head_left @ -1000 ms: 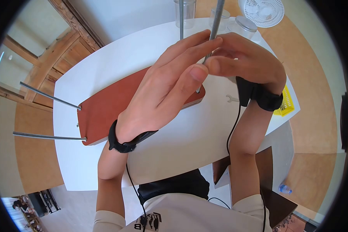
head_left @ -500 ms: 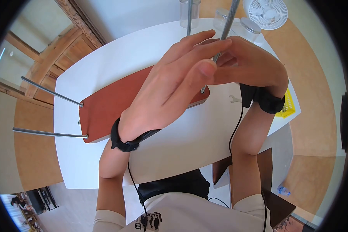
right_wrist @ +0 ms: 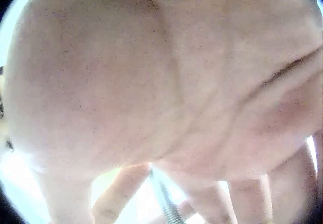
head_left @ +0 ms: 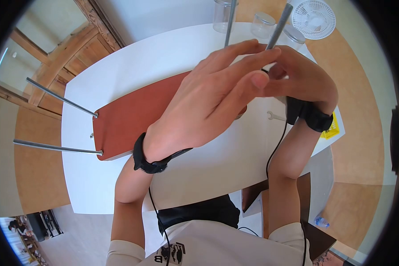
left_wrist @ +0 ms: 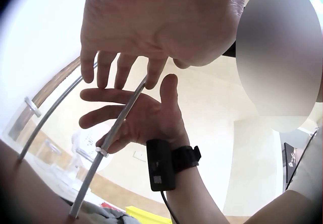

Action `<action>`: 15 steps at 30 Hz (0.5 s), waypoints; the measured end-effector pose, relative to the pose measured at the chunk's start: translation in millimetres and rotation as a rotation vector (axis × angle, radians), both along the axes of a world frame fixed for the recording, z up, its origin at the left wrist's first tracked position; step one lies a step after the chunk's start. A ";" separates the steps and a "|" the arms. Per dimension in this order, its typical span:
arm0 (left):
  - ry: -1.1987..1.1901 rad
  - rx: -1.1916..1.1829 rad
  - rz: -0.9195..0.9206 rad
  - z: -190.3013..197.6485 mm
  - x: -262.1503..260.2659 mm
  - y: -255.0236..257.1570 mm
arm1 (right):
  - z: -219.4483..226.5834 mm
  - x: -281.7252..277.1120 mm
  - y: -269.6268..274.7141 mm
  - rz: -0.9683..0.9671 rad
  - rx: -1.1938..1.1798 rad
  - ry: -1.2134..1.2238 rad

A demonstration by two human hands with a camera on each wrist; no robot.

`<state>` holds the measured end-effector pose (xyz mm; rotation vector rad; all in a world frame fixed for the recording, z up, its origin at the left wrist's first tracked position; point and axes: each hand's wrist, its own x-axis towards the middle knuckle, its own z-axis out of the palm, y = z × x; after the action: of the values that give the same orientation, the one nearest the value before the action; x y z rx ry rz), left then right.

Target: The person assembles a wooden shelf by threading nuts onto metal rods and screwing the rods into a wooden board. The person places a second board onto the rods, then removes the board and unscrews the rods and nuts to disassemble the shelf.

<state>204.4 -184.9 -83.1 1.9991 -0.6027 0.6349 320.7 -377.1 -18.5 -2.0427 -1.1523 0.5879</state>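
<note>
A red-brown board (head_left: pixel 128 113) with metal rods standing up from its corners lies on the white table. Between my two hands passes one threaded rod (head_left: pixel 279 26), with my left hand (head_left: pixel 208 104) on one side and my right hand (head_left: pixel 308 77) on the other. Both palms face each other and the fingers reach out mostly straight; left fingertips touch the rod. In the left wrist view a small white ring (left_wrist: pixel 102 151) sits on this rod below the right hand's fingers. Thread shows on the rod (right_wrist: pixel 169 204) in the right wrist view. Its lower end is hidden by my hands in the head view.
Two more rods (head_left: pixel 60 147) rise at the board's left end, and another rod (head_left: pixel 230 24) stands behind my hands. A wrench (head_left: pixel 275 116) and a yellow basket (head_left: pixel 331 127) lie on the right. Jars (head_left: pixel 263 25) and a white fan (head_left: pixel 314 20) are at the back.
Both hands and the upper part of the rod between them have shifted right in the head view. The hands now cover the rod's lower end, which showed before.
</note>
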 end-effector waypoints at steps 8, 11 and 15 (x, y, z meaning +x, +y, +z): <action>-0.001 -0.008 -0.034 1.5 -0.1 0.2 | -17.3 9.8 -1.4 -0.029 0.034 -0.034; -0.026 0.028 -0.032 0.8 -0.2 1.7 | -13.3 13.9 -1.3 -0.100 -0.136 -0.103; -0.036 -0.048 -0.005 -3.5 -2.7 -1.2 | -3.4 9.0 -2.9 -0.186 -0.133 0.101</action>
<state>201.7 -186.1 -86.6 1.9446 -0.6082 0.6778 329.7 -380.1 -21.9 -2.1768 -0.8740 0.6820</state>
